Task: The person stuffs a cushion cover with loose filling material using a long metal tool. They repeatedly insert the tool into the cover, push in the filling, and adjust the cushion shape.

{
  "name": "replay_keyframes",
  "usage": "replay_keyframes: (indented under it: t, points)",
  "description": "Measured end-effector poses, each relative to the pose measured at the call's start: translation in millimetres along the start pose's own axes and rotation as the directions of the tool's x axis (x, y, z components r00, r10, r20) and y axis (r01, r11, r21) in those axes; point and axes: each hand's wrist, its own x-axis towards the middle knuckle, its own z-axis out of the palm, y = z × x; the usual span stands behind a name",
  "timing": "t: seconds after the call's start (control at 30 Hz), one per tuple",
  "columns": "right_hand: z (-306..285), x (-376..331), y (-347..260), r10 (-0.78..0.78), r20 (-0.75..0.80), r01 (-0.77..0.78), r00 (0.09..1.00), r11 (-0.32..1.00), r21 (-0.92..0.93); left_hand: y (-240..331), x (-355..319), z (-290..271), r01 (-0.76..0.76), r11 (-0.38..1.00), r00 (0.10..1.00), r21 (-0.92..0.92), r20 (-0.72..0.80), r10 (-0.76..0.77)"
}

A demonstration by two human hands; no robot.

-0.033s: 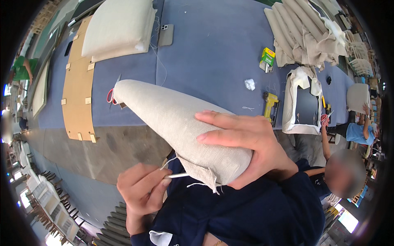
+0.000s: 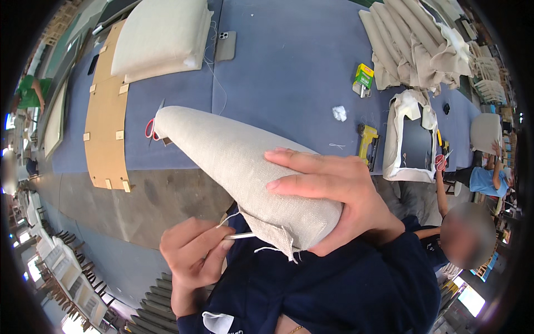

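A beige fabric-covered padded cushion slants across the middle, its narrow end over the table edge and its wide end close to my body. My right hand wraps round the wide end, fingers on top. At the lower left side hangs a loose fabric flap with frayed threads. My left hand pinches a thin metal rod. The rod's far end meets the flap, and its tip is hidden there. Red-handled scissors lie by the cushion's narrow end, partly covered by it.
The blue-grey table bears stacked cushions, a phone, a wooden panel, a green-yellow box, a staple gun, a padded frame and folded fabric. At right, a person holds red-handled scissors.
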Motion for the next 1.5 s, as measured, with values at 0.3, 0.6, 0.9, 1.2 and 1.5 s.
replay_keyframes:
  t: [0.3, 0.6, 0.9, 1.2, 1.5]
  points:
    - [-8.4, -1.5, 9.0, -0.034, -0.011, 0.034, 0.999, 0.999, 0.043, -24.7, -1.4, -42.9, 0.048, 0.991, 0.954, -0.125, 0.300, -0.008]
    - [-26.0, 36.7, 60.9, 0.250, 0.082, -0.171, 0.965, 0.361, 0.917, -22.2, 69.1, -17.9, 0.155, 0.967, 0.982, -0.202, -0.073, -0.173]
    - [-21.6, 61.1, 64.4, 0.124, 0.003, -0.056, 0.992, 0.425, 0.903, 39.5, 173.1, 57.9, -0.084, 0.995, 0.996, -0.056, 0.002, 0.084]
    - [-25.5, 41.1, 69.5, 0.311, -0.313, -0.096, 0.897, 0.831, 0.548, 28.5, 185.3, 65.2, -0.034, 0.973, 0.999, -0.228, -0.045, 0.024]
    - [-26.3, 40.3, 79.5, 0.370, -0.471, 0.064, 0.801, 0.729, 0.682, 19.0, 186.3, 60.3, 0.014, 0.942, 0.990, -0.336, 0.136, 0.034]
